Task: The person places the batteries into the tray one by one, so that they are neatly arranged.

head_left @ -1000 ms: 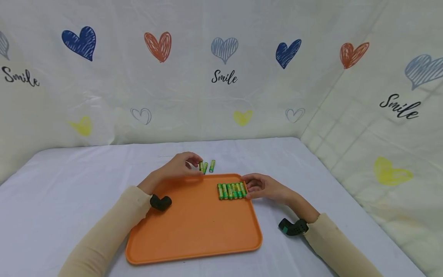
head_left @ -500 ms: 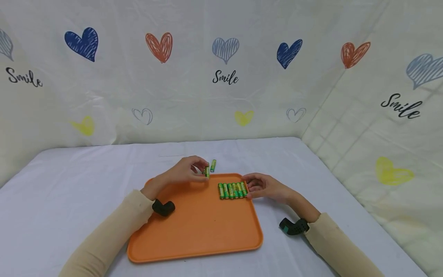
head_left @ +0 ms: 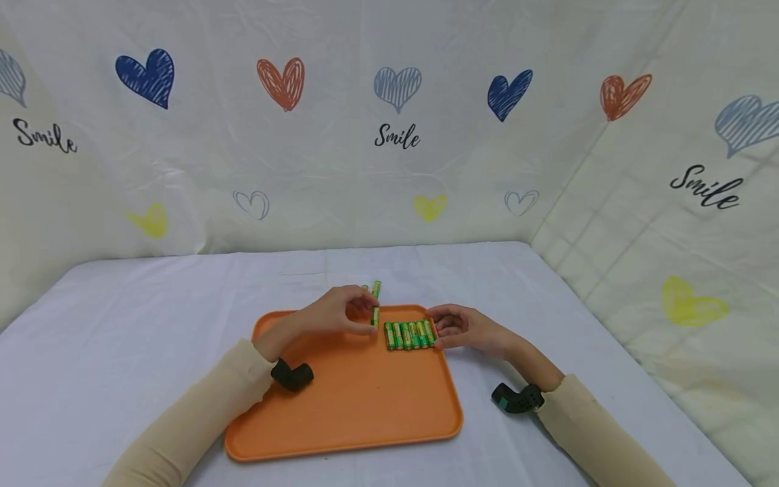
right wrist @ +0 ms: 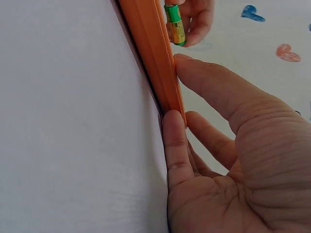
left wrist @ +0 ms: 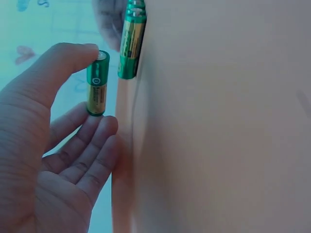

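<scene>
My left hand pinches a green-and-gold battery endwise between thumb and fingers, above the far side of an orange tray. Just right of it, several similar batteries lie side by side in a row at the tray's far right corner. At the tray's right rim rests my right hand, its thumb and fingertips touching the edge near the end of the row. Whether they also touch the last battery is hard to tell. The right wrist view shows the thumb and fingers spread along the tray rim.
Beyond the tray's far rim, a loose battery lies on the white tablecloth. Beside it the tip of another battery shows behind my left hand. A white cloth wall with printed hearts stands behind the table.
My left hand has picked up a battery beyond the far rim and carried it right and nearer, over the tray beside the row. My right hand has stayed in place.
</scene>
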A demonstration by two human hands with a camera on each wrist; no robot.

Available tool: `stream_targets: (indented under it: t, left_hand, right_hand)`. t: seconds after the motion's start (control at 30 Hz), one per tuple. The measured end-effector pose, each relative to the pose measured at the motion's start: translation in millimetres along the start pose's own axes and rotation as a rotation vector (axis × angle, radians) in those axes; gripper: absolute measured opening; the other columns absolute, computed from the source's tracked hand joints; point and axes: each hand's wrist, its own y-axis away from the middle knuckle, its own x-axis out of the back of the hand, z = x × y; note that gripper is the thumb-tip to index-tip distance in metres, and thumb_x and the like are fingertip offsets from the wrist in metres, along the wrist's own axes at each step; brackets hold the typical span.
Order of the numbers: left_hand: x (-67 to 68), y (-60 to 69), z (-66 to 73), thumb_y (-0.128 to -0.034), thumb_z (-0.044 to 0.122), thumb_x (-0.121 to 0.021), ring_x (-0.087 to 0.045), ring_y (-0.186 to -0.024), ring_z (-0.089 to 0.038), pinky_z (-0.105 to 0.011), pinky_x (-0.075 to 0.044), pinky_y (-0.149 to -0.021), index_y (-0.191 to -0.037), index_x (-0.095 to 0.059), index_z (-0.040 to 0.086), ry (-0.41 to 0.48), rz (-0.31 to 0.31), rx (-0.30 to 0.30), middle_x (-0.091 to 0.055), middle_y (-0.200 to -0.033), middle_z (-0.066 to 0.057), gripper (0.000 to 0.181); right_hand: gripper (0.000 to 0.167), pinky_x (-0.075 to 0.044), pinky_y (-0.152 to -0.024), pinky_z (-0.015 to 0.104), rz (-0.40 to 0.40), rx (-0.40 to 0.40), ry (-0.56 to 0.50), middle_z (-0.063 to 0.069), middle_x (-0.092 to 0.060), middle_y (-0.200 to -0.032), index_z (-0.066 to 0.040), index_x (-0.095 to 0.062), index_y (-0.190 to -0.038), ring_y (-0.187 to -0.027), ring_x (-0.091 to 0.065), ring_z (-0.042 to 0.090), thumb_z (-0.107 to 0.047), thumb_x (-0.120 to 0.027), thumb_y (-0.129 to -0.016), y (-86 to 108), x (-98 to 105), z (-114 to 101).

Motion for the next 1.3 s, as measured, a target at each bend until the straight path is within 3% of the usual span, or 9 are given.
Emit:
stream_targets:
  t: [0.27, 0.53, 0.67, 1.3]
  left_hand:
    - [-10.4, 3.1, 0.1, -0.0839, 0.024, -0.079, -0.061, -0.101, -0.015, -0.026, -0.051, -0.090, -0.120, -0.061, 0.004, 0.007, -0.040, -0.022, -0.063, -0.107, -0.002, 0.045]
    - [-15.7, 6.4, 6.8, -0.0841, 0.025, -0.078, -0.059, -0.092, -0.013, -0.026, -0.051, -0.075, -0.119, -0.061, 0.005, -0.015, -0.054, -0.003, -0.061, -0.103, -0.001, 0.044]
    - [-18.5, 7.1, 9.5, -0.0832, 0.026, -0.079, -0.058, -0.093, -0.012, -0.025, -0.050, -0.075, -0.119, -0.061, 0.006, -0.014, -0.040, 0.034, -0.060, -0.103, 0.000, 0.045]
    - [-27.1, 5.6, 10.3, -0.0831, 0.029, -0.079, -0.054, -0.097, -0.014, -0.029, -0.049, -0.086, -0.119, -0.058, 0.007, -0.022, -0.026, 0.076, -0.057, -0.107, -0.001, 0.047]
  right_hand:
    - [0.066, -0.049, -0.087, 0.018, 0.002, -0.001, 0.000, 0.014, -0.055, -0.122, 0.002, -0.045, -0.141, -0.104, -0.052, 0.020, -0.013, -0.077, -0.085, -0.2, 0, 0]
    - [0.066, -0.049, -0.087, 0.018, -0.001, 0.002, -0.011, 0.015, -0.053, -0.125, 0.002, -0.045, -0.141, -0.105, -0.051, 0.020, -0.013, -0.077, -0.085, 0.2, 1, 0]
    - [0.067, -0.049, -0.087, 0.018, -0.001, 0.006, -0.006, 0.016, -0.053, -0.125, 0.002, -0.045, -0.141, -0.105, -0.051, 0.020, -0.014, -0.077, -0.085, 0.1, 1, 1]
    - [0.065, -0.049, -0.087, 0.018, -0.003, 0.010, -0.006, 0.016, -0.054, -0.124, 0.003, -0.046, -0.140, -0.104, -0.053, 0.017, -0.013, -0.076, -0.085, -0.2, 0, 0]
